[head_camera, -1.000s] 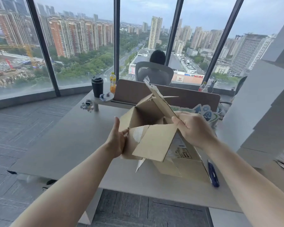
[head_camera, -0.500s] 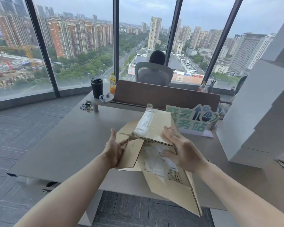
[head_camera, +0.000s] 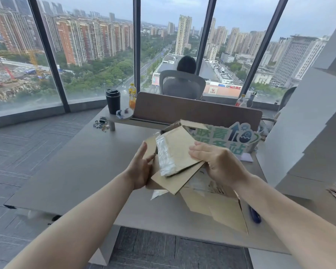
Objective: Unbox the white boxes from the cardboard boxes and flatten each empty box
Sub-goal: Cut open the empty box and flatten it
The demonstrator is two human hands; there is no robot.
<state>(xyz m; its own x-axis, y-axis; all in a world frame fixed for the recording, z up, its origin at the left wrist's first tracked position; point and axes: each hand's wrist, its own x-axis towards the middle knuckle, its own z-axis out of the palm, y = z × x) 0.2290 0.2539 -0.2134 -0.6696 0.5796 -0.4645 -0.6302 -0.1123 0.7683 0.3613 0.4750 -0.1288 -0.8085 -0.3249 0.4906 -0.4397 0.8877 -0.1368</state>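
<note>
Cardboard box [head_camera: 182,162] held above bench [head_camera: 81,171], mostly collapsed, flaps splayed. Left hand [head_camera: 141,167] grips left edge, thumb up; right hand [head_camera: 217,164] lays fingers over top flap and curls around right edge. Likely light, stiff along panels, floppy at creases; tape strip [head_camera: 164,158] looks slick. Best held at panel edges.

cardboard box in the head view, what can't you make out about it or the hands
- Left hand fingers: behind the cardboard box.
- Print on the box's lower panel: blurred, partly under the right hand.
- Blue pen: partly behind the right forearm.
- Green sign: lower left covered by cardboard.
</note>
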